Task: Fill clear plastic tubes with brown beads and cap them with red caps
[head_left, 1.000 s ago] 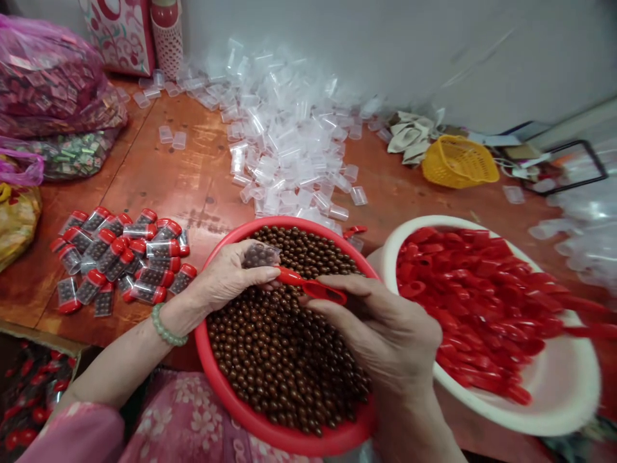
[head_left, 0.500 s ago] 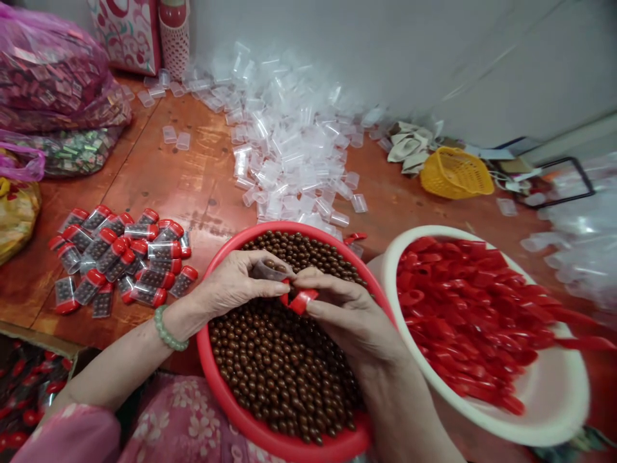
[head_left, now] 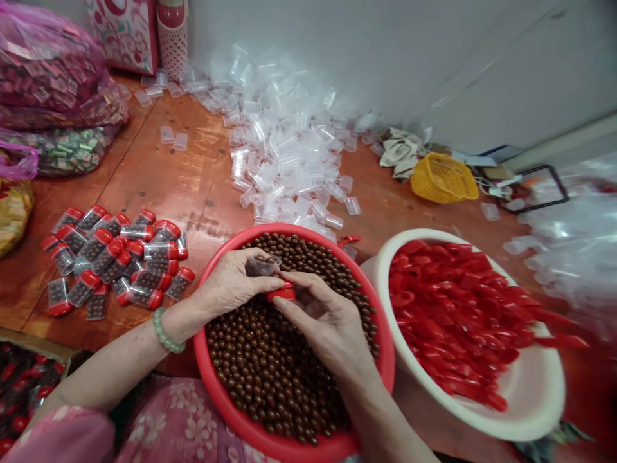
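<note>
Balls (head_left: pixel 270 373) in basin (head_left: pixel 385 347); capped containers (head_left: pixel 103 258) left, caps (head_left: pixel 453 302) right.

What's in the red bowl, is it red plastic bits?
No, the red bowl holds brown balls; the white bowl has red plastic bits.

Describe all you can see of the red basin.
The red basin is round, with a thick rim that looks like plastic. Shiny brown balls fill much of it and hide its floor. It is upright, close beside the white basin, in front of the person's pink floral clothing; what supports it is hidden. The left hand and right hand are above it, their arms crossing its rim; contact is unclear.
</note>
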`<state>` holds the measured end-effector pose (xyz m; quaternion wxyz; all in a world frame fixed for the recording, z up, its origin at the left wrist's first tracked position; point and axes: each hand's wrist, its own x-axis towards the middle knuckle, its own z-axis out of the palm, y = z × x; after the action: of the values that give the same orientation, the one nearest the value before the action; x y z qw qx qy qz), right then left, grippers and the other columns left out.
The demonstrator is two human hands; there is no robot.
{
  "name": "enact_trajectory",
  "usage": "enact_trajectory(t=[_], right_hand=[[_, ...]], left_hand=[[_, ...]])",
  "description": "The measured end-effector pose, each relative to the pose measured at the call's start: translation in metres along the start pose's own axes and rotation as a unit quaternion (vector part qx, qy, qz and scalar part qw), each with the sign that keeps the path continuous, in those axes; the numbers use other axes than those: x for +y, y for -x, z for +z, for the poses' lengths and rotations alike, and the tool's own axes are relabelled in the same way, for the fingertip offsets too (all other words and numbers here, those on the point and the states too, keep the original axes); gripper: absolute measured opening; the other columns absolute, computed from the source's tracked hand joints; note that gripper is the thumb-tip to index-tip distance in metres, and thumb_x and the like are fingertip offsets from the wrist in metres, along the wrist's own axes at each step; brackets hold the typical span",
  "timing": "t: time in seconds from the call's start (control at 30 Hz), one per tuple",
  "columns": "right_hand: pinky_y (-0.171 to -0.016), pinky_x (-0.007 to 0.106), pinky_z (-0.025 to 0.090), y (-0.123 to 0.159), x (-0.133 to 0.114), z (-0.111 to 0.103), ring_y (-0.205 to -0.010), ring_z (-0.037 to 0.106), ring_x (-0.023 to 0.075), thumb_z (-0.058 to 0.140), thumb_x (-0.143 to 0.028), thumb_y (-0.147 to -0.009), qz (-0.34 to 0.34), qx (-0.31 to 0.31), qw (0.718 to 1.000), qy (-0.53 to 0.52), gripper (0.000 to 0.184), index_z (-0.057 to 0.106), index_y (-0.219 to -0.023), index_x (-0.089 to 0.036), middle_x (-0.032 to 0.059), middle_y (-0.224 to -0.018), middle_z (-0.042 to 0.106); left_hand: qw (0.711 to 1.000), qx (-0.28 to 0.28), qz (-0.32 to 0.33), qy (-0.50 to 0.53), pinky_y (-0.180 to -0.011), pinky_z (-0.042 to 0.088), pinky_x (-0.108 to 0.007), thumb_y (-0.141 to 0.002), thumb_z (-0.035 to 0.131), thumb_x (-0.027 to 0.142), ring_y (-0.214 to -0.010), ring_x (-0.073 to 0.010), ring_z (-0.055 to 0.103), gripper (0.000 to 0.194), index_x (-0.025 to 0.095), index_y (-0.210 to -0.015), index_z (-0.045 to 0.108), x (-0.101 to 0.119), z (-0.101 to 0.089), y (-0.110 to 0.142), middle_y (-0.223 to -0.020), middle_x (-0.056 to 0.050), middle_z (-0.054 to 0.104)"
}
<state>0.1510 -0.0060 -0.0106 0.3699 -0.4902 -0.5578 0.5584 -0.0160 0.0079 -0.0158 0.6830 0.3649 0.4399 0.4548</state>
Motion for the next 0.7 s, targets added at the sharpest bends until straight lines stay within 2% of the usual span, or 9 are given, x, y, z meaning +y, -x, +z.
enact_trajectory(t=[0.13,0.27,0.4,0.6,0.7], right_hand=[[-0.078,0.028,0.058,-0.004,-0.005,-0.013,-0.081,0.068,0.0135,0.081,-0.026,-0.071,0.0,0.038,0.999,-0.01,0.023,0.07,-0.091,-0.025,-0.0005,-0.087,0.072],[-0.078,0.028,0.058,-0.016,-0.016,-0.019,-0.082,0.069,0.0136,0.082,-0.024,-0.071,-0.05,0.078,0.995,-0.023,0.024,0.069,-0.091,-0.026,-0.0006,-0.089,0.074],[-0.079,0.029,0.059,-0.031,-0.026,-0.01,-0.08,0.071,0.014,0.079,-0.022,-0.073,-0.09,0.042,0.995,-0.021,0.016,0.071,-0.086,-0.026,-0.0015,-0.088,0.075],[-0.074,0.026,0.059,-0.039,-0.03,-0.002,-0.076,0.07,0.0122,0.079,-0.019,-0.072,-0.084,-0.016,0.996,0.005,0.016,0.073,-0.085,-0.025,-0.0024,-0.085,0.074],[-0.072,0.026,0.059,-0.037,-0.031,-0.006,-0.074,0.07,0.0125,0.079,-0.021,-0.073,-0.083,-0.017,0.996,0.03,0.014,0.073,-0.084,-0.025,-0.0019,-0.084,0.075]], left_hand=[[1.0,-0.001,0.002,0.03,-0.074,0.044,-0.024,-0.072,0.07,0.018,-0.071,-0.0084,0.056,0.017,0.013,-0.085,0.061,-0.002,0.0,-0.001,-0.077,0.003,0.061],[0.998,-0.066,-0.019,0.017,-0.069,0.046,-0.024,-0.076,0.067,0.019,-0.066,-0.0085,0.056,0.014,0.013,-0.086,0.059,-0.001,0.001,0.002,-0.074,0.001,0.06],[0.993,-0.111,-0.039,-0.011,-0.062,0.044,-0.023,-0.079,0.064,0.018,-0.059,-0.0078,0.053,0.011,0.012,-0.083,0.056,0.002,0.001,0.005,-0.067,0.002,0.059],[0.989,-0.141,-0.045,-0.01,-0.061,0.045,-0.024,-0.079,0.064,0.021,-0.057,-0.0084,0.054,0.013,0.012,-0.084,0.055,-0.001,-0.002,0.005,-0.066,0.002,0.058],[0.988,-0.146,-0.054,0.006,-0.062,0.045,-0.024,-0.078,0.065,0.022,-0.058,-0.0078,0.054,0.017,0.012,-0.089,0.056,0.0,-0.003,0.006,-0.068,0.002,0.059]])
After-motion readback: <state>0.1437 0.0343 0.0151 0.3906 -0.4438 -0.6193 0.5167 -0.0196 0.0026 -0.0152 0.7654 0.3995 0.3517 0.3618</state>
